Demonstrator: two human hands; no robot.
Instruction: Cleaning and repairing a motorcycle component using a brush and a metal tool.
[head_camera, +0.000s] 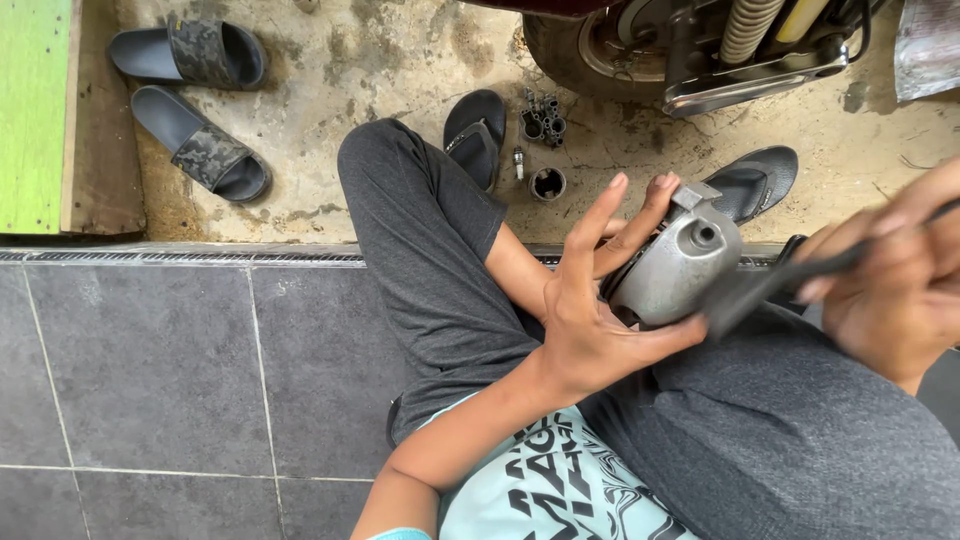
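Observation:
My left hand (590, 300) cradles a grey cast-metal engine part (675, 265) over my lap, thumb under it and fingers spread behind it. My right hand (890, 275) grips a dark, blurred tool handle (770, 285) whose tip touches the part's right side. I sit on grey tiles in dark grey shorts, knees drawn up.
A motorcycle's rear wheel and footrest (700, 60) stand at the top. Black sandals (478, 135) (755, 180), small sockets (543, 118) and a metal cylinder (547, 184) lie on the concrete. Two camouflage slides (195, 100) sit beside a green board (35, 110). A drain grate (180, 256) edges the tiles.

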